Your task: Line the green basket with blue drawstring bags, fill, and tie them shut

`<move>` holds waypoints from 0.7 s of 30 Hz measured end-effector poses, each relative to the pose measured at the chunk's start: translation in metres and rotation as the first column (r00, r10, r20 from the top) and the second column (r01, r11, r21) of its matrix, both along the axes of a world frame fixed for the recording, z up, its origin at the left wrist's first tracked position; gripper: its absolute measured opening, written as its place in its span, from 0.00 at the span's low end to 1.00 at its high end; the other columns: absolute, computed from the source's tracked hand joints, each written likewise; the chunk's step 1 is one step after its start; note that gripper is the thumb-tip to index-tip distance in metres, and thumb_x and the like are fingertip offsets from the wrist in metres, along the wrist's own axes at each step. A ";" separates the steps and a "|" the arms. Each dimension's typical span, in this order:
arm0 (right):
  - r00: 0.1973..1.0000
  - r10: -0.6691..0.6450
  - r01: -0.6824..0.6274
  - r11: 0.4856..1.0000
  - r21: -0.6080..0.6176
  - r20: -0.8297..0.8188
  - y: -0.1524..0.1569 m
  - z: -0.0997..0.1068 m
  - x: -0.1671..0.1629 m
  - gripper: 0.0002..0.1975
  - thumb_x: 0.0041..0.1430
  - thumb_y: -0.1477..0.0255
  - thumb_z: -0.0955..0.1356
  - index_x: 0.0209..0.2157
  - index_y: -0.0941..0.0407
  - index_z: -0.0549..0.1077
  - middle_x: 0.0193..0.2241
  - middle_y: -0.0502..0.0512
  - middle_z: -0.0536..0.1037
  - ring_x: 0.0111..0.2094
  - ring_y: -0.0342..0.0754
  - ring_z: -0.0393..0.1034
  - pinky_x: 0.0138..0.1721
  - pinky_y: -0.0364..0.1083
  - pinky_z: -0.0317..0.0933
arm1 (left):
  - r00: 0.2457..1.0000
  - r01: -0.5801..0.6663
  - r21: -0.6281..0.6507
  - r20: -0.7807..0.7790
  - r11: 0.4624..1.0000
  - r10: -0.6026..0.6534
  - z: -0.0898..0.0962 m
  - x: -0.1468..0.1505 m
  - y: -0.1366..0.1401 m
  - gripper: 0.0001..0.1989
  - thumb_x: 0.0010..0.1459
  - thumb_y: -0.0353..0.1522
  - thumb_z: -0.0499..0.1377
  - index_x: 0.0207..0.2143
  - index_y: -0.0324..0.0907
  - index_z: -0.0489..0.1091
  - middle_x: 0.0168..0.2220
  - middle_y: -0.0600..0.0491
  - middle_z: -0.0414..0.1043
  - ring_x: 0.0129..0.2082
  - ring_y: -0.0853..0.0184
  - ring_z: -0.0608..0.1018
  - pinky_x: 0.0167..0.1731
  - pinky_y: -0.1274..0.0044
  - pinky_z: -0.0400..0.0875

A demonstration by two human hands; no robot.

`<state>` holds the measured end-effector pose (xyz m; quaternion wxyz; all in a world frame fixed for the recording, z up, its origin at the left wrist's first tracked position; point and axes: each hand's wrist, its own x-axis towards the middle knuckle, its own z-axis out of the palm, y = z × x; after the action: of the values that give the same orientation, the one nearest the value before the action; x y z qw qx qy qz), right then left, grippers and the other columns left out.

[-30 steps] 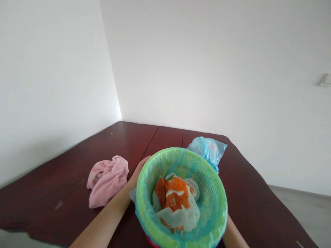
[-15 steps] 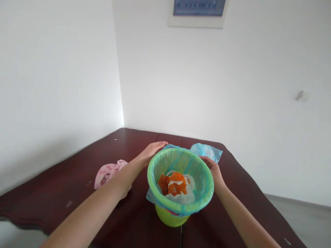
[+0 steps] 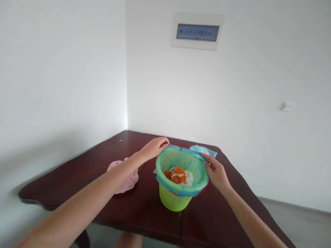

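A green plastic mesh basket (image 3: 173, 201) stands on the dark red table (image 3: 144, 220). A thin blue plastic bag (image 3: 184, 150) lines it and folds over its rim. Inside lie orange peel (image 3: 178, 175) and crumpled white tissue (image 3: 189, 179). At the far left of the rim, my left hand (image 3: 155, 147) pinches the bag's edge. My right hand (image 3: 215, 169) grips the bag's edge at the right side of the rim. Between both hands the far edge of the bag is stretched in a line.
A pink cloth (image 3: 129, 181) lies left of the basket, partly behind my left forearm. Behind the basket is another light blue plastic bag (image 3: 203, 150). A small white scrap (image 3: 120, 140) lies far left. White walls border the table, with a breaker panel (image 3: 198, 31) above.
Both hands have closed on the bag's far edge, which is now pulled up taut from the rim. The view has tilted up, showing the whole wall panel.
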<state>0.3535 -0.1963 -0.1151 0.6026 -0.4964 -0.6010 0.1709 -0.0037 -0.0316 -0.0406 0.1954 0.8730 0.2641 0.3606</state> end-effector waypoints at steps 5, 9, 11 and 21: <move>0.984 -0.149 0.145 0.989 0.040 0.099 -0.022 0.014 -0.004 0.23 0.68 0.63 0.73 0.60 0.49 0.89 0.60 0.59 0.90 0.64 0.63 0.82 0.71 0.62 0.71 | 0.994 -0.087 -0.084 -0.068 0.993 0.082 0.009 -0.017 -0.008 0.13 0.78 0.44 0.60 0.46 0.46 0.77 0.36 0.50 0.81 0.37 0.58 0.79 0.41 0.70 0.67; 0.978 -0.207 0.200 0.970 -0.135 -0.037 -0.033 0.022 0.008 0.20 0.59 0.59 0.77 0.49 0.53 0.88 0.43 0.60 0.89 0.41 0.58 0.83 0.47 0.57 0.83 | 0.998 -0.057 -0.230 -0.054 0.971 0.045 0.013 -0.036 -0.007 0.24 0.74 0.56 0.63 0.48 0.44 0.75 0.36 0.50 0.81 0.35 0.60 0.78 0.37 0.72 0.68; 0.972 -0.203 0.175 0.961 -0.215 -0.117 -0.040 0.024 0.015 0.19 0.55 0.56 0.80 0.43 0.53 0.86 0.37 0.58 0.86 0.35 0.56 0.81 0.36 0.55 0.83 | 0.997 -0.015 -0.309 -0.073 0.951 -0.008 0.013 -0.051 -0.009 0.29 0.67 0.59 0.69 0.51 0.43 0.76 0.36 0.51 0.82 0.33 0.62 0.78 0.35 0.73 0.68; 0.856 0.001 -0.180 0.938 -0.296 -0.517 -0.081 0.035 0.026 0.20 0.49 0.68 0.88 0.41 0.55 0.85 0.37 0.56 0.88 0.37 0.49 0.86 0.46 0.46 0.86 | 0.944 0.014 -0.448 -0.289 0.894 -0.160 0.010 -0.098 -0.037 0.26 0.55 0.57 0.77 0.38 0.46 0.81 0.32 0.50 0.82 0.31 0.61 0.78 0.32 0.74 0.66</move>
<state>0.3793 -0.2768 -0.0797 0.6380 -0.4991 -0.4055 0.4237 -0.1022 -0.0688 -0.0308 0.3585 0.8636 0.3270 0.1367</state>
